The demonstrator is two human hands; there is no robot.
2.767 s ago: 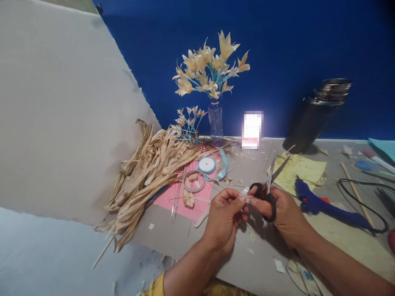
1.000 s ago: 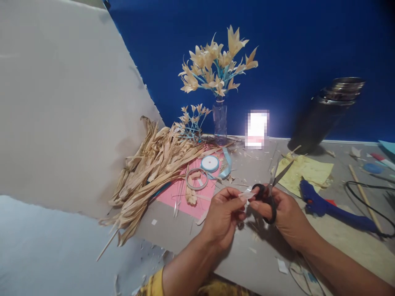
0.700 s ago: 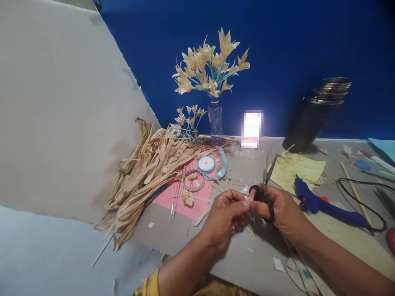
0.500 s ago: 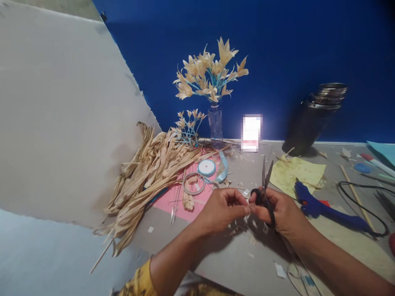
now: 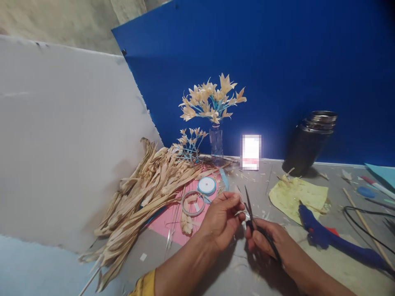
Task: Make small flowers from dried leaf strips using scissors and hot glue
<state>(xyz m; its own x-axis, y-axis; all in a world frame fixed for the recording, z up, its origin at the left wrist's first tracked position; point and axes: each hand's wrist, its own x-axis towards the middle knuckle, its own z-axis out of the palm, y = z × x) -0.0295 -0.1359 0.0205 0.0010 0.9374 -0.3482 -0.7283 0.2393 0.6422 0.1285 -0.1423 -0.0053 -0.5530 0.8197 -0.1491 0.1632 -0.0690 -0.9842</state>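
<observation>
My left hand [image 5: 220,220] is closed in a pinch on a small pale strip [image 5: 240,213], held just above the grey table [image 5: 348,263]. My right hand [image 5: 267,242] grips black scissors [image 5: 250,216] by the handles. The blades point up and away, nearly closed, with their lower part right beside the strip. Both hands meet near the table's front middle.
A pile of dried husks [image 5: 145,193] lies left on a pink sheet [image 5: 173,213], with a tape ring [image 5: 193,203] and blue ribbon spool [image 5: 206,186]. A vase of husk flowers [image 5: 216,123], dark flask [image 5: 310,142], yellow paper [image 5: 298,195], blue glue gun [image 5: 327,240] and cable [image 5: 364,222] stand around.
The view tilted up, so everything sits lower in frame. The scissors swung from pointing up-right to pointing up-left, blades drawn together. My hands stay joined around the strip.
</observation>
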